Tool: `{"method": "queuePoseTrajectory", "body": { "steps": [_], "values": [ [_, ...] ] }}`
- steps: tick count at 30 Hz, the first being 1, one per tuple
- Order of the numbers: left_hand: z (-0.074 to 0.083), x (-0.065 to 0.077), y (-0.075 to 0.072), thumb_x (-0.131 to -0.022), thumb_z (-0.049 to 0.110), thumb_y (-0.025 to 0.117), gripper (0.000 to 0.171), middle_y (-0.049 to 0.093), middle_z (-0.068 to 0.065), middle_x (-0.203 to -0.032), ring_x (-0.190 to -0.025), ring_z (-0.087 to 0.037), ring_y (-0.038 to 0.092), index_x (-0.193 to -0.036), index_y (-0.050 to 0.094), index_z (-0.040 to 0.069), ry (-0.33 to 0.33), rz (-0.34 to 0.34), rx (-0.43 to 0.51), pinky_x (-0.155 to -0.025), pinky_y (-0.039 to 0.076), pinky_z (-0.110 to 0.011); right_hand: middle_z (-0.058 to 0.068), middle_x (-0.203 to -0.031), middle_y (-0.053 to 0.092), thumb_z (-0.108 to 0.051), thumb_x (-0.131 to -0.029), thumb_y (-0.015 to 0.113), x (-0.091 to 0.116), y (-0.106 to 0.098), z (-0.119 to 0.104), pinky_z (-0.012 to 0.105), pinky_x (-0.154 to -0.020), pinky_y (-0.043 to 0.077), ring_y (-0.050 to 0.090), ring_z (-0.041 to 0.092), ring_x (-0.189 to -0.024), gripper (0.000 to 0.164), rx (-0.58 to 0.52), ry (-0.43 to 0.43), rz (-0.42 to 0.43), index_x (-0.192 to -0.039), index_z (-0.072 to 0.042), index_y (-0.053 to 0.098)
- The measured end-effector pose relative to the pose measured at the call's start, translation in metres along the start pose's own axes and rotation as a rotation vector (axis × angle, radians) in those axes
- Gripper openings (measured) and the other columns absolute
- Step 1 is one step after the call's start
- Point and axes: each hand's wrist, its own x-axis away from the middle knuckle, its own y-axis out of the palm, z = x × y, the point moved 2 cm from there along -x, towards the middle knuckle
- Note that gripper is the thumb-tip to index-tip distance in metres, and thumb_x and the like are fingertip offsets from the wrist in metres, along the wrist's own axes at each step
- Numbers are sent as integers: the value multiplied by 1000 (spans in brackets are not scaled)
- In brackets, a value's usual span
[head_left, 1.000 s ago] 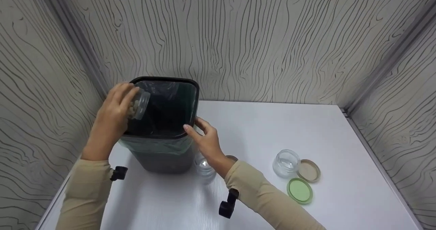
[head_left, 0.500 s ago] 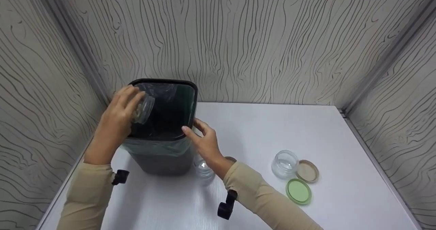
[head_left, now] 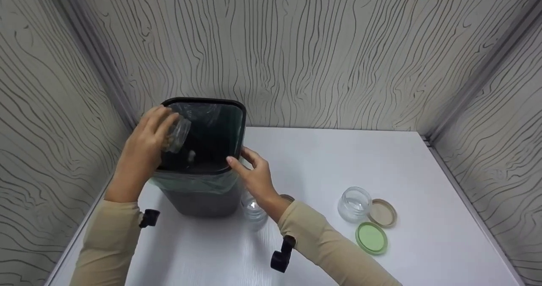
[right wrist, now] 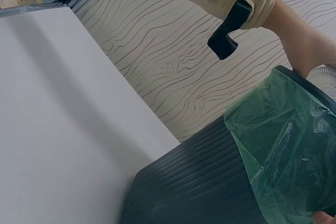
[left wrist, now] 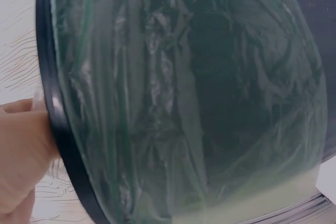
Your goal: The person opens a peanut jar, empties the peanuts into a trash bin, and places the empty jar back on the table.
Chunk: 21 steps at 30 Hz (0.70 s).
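My left hand [head_left: 144, 150] grips a clear jar [head_left: 181, 134] at the left side of a dark trash bin [head_left: 205, 203]. The jar lies tilted, its mouth towards the bin's opening, with pale bits inside partly hidden by the fingers. A small whitish piece [head_left: 191, 156] shows below the jar's mouth, against the dark inside of the bin. My right hand [head_left: 256, 176] holds the bin's right front corner, thumb on the black rim and fingers outside. Green plastic liner [left wrist: 157, 103] folds over the rim and down the bin's outer wall in both wrist views.
Beside the bin, partly behind my right wrist, stands another clear jar [head_left: 253, 209]. Farther right on the white table [head_left: 338, 154] are an open clear jar [head_left: 355, 204], a tan lid [head_left: 382, 213] and a green lid [head_left: 371, 237]. Patterned walls [head_left: 271, 57] enclose the table.
My left hand and the jar have shifted slightly right and down over the bin. A whitish piece now shows below the jar's mouth. The right hand keeps its hold on the rim.
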Motion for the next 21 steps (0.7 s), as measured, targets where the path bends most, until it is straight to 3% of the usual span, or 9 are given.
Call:
{"method": "queuePoseTrajectory", "body": {
  "steps": [11, 21],
  "values": [
    [-3, 0, -2, -71, -25, 65, 62, 52, -23, -134, -130, -38, 46, -128, 55, -4, -48, 29, 49, -100, 51, -46, 23, -139, 54, -21, -92, 63, 0, 0, 1, 48, -117, 35, 44, 32, -138, 47, 10, -9, 0, -132, 3, 54],
    [-3, 0, -3, -63, -28, 69, 72, 51, -23, -134, -131, -39, 45, -129, 54, -4, -50, 15, 50, -103, 49, -46, 21, -142, 51, -21, -93, 62, 1, -1, -1, 47, -118, 34, 41, 32, -140, 47, 4, 8, -10, -134, 1, 53]
  ]
}}
